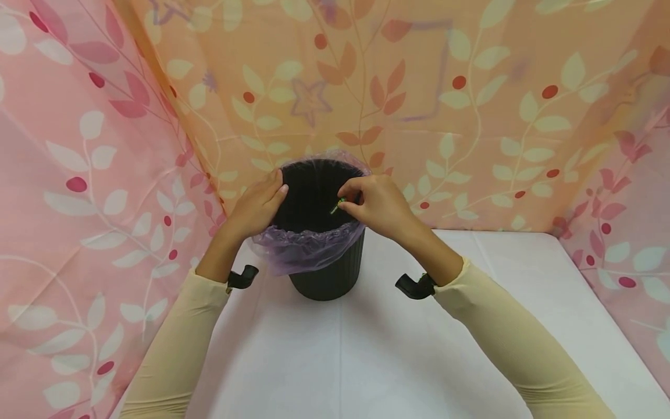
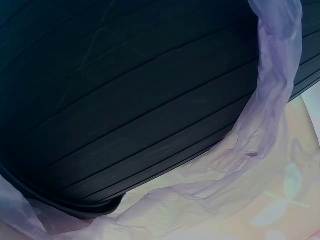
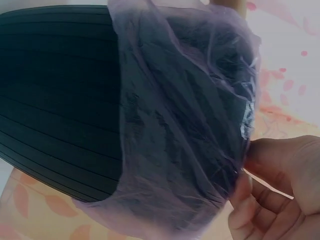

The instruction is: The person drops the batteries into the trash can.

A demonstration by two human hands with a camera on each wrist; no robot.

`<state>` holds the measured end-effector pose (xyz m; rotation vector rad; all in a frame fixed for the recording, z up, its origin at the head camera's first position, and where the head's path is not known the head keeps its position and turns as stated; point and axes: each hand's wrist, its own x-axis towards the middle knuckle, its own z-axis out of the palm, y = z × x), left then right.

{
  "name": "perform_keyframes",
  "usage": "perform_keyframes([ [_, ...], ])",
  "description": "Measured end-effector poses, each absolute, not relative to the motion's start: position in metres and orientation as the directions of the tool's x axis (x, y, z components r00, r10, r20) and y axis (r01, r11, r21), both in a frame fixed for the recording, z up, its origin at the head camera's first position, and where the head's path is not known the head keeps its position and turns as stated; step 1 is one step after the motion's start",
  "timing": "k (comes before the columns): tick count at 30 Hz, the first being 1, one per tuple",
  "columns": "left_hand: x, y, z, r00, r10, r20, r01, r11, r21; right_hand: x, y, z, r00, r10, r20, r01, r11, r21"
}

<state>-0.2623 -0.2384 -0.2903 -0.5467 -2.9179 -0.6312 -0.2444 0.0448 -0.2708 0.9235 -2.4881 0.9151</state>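
Note:
A black ribbed bin (image 1: pixel 324 285) stands upright, with a thin purple bin liner (image 1: pixel 309 253) folded over its rim and hanging loosely outside. My left hand (image 1: pixel 256 205) rests on the left side of the rim, fingers fairly straight, thumb over the opening. The left wrist view shows the bin's ribbed wall (image 2: pixel 150 110) and bunched liner (image 2: pixel 272 90), but no hand. At the right rim my right hand (image 1: pixel 379 203) pinches a small green-and-yellow strip (image 1: pixel 337 206) between thumb and fingers, over the opening. In the right wrist view these fingers (image 3: pixel 265 160) are at the liner's edge (image 3: pixel 200 125).
The bin stands on a table with a white cover (image 1: pixel 398 361). Close behind it hangs an orange leaf-patterned curtain (image 1: pixel 471 145), with pink patterned cloth (image 1: pixel 68 233) on the left and right. A black curved wrist mount (image 1: pixel 416 286) sticks out below each wrist.

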Motion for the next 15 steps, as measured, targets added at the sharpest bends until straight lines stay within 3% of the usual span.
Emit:
perform_keyframes([
  [15,-0.2641,-0.2368,-0.2916,-0.925,0.335,0.179,0.379,0.845,0.377,-0.2401,0.0495,-0.2795,-0.722,-0.393,0.569,-0.679,0.557,-0.478],
])
